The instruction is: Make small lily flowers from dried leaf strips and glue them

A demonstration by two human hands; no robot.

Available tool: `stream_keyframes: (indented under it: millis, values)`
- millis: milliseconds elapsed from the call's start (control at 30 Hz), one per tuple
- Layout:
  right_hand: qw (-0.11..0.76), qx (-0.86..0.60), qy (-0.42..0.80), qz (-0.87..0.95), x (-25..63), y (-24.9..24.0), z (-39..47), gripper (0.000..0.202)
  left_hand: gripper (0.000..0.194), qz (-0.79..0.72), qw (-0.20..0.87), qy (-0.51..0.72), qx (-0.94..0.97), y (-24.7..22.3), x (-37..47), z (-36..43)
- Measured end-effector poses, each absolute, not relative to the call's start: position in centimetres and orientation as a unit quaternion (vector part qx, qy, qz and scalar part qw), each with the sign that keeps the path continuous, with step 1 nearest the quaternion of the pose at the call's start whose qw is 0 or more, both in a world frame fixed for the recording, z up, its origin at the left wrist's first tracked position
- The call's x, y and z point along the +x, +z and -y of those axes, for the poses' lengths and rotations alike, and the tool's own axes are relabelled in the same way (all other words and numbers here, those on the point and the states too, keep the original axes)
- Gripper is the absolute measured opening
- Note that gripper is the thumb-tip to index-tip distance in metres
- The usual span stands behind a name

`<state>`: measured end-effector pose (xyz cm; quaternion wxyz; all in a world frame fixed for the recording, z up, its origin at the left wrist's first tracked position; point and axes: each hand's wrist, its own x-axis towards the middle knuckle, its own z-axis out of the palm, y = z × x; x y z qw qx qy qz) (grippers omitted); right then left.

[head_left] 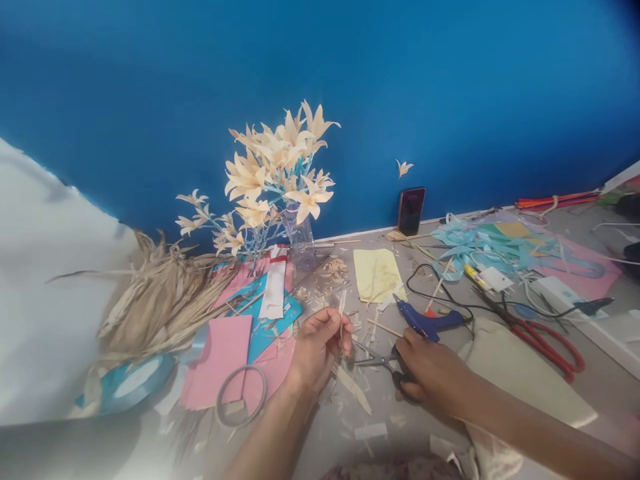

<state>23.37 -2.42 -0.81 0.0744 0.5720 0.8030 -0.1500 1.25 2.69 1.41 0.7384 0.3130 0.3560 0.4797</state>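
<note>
My left hand (323, 343) pinches a narrow, pale strip of dried husk (343, 307) upright between thumb and fingers. Black-handled scissors (377, 358) are in my right hand (425, 367), blades partly apart and pointing left toward the left hand, not touching the strip as far as I can see. A thin pale stick (384, 327) meets the right hand's fingers; whether it is held, I cannot tell. A pointed husk piece (354, 390) lies below the left hand. Just beyond the right hand rests a blue glue gun (427, 321).
Pale husk flowers (280, 160) stand in a clear vase (301, 240) by the blue wall. Dried husks (160, 293), pink paper (220, 353), a tape ring (223, 400) and blue ribbon (135, 383) lie left. Red-handled scissors (550, 347), a phone (411, 211) and yellow paper (377, 273) are around.
</note>
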Motion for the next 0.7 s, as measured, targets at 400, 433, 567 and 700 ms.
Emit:
stream_keyframes:
  millis: [400,433,567,700]
  values:
    - [0.153,0.492,-0.193,-0.835,22.3,1.3,-0.3,0.025,0.032,-0.373,0.759,0.469,0.254,-0.2,2.1,-2.5]
    - [0.149,0.475,-0.207,-0.843,22.4,1.6,-0.6,0.024,0.033,-0.374,0.763,0.464,0.251,-0.2,2.1,-2.4]
    - [0.131,0.465,-0.169,-0.859,22.1,1.7,-0.9,0.023,0.035,-0.383,0.757,0.463,0.256,0.1,2.3,-2.3]
    - [0.146,0.468,-0.192,-0.850,22.2,1.1,-0.8,0.015,0.035,-0.385,0.752,0.468,0.260,0.0,2.4,-2.3]
